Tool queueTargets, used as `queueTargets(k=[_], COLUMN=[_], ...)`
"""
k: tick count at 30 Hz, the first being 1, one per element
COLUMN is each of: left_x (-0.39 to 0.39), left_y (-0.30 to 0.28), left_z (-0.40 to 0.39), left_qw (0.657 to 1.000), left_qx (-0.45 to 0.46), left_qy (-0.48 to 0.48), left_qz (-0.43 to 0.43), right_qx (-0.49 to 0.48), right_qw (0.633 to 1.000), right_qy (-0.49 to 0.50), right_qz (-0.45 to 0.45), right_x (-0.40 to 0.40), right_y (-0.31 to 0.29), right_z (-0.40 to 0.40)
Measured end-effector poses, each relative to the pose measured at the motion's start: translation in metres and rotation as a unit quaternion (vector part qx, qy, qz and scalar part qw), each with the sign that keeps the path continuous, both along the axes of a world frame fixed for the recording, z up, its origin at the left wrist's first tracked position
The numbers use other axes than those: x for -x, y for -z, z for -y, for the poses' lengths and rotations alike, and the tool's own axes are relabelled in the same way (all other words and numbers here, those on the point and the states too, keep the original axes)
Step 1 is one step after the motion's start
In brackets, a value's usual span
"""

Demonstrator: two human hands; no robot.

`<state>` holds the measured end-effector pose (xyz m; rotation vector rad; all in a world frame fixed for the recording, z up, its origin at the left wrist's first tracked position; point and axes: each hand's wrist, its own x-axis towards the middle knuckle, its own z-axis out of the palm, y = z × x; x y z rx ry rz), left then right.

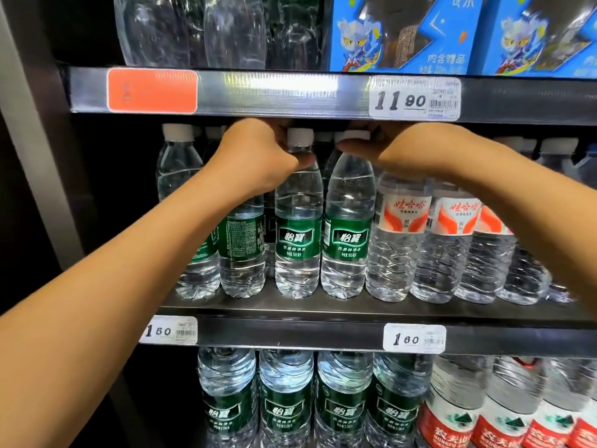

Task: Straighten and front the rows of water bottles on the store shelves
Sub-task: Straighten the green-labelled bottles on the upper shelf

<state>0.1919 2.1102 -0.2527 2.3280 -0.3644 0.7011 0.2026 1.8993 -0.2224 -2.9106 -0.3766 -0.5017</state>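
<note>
Green-label water bottles stand in a row on the middle shelf [290, 310]. My left hand [258, 156] grips the neck of one green-label bottle [298, 234], its label facing forward. My right hand [384, 147] holds the neck of the neighbouring green-label bottle [347, 240], which leans slightly left. A third green-label bottle [242, 244] under my left wrist shows its back label. Red-and-white-label bottles [400, 227] stand to the right of them.
The shelf above [274, 92] hangs low over the caps and carries an orange tag and an 11.90 price tag. Blue cartons [403, 33] and clear bottles sit on it. Larger green and red-label bottles [287, 402] fill the shelf below. A dark post borders the left.
</note>
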Motion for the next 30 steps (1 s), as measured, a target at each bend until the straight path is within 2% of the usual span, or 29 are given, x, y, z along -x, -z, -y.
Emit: queueTargets(k=[7, 17, 20, 24, 27, 30], left_x=[-0.001, -0.004, -0.005, -0.005, -0.001, 0.009], left_y=[0.001, 0.002, 0.004, 0.004, 0.007, 0.013], left_z=[0.004, 0.006, 0.006, 0.006, 0.006, -0.002], left_qw=[0.997, 0.996, 0.996, 0.992, 0.985, 0.975], left_qx=[-0.068, -0.074, -0.068, -0.094, -0.124, -0.132], left_qy=[-0.009, -0.013, -0.012, -0.015, -0.027, -0.02], left_qz=[0.024, 0.044, 0.055, 0.078, 0.114, 0.18], right_qx=[0.023, 0.036, 0.024, 0.052, 0.029, 0.051], right_qw=[0.999, 0.999, 0.999, 0.998, 0.999, 0.996], right_qy=[-0.027, -0.001, -0.019, 0.039, 0.042, 0.068], right_qz=[0.009, 0.004, 0.015, 0.001, 0.007, 0.025], right_x=[0.002, 0.001, 0.005, 0.007, 0.016, 0.023], right_y=[-0.002, -0.001, 0.0, 0.002, 0.002, 0.004], right_z=[-0.002, -0.001, -0.002, -0.004, -0.009, -0.014])
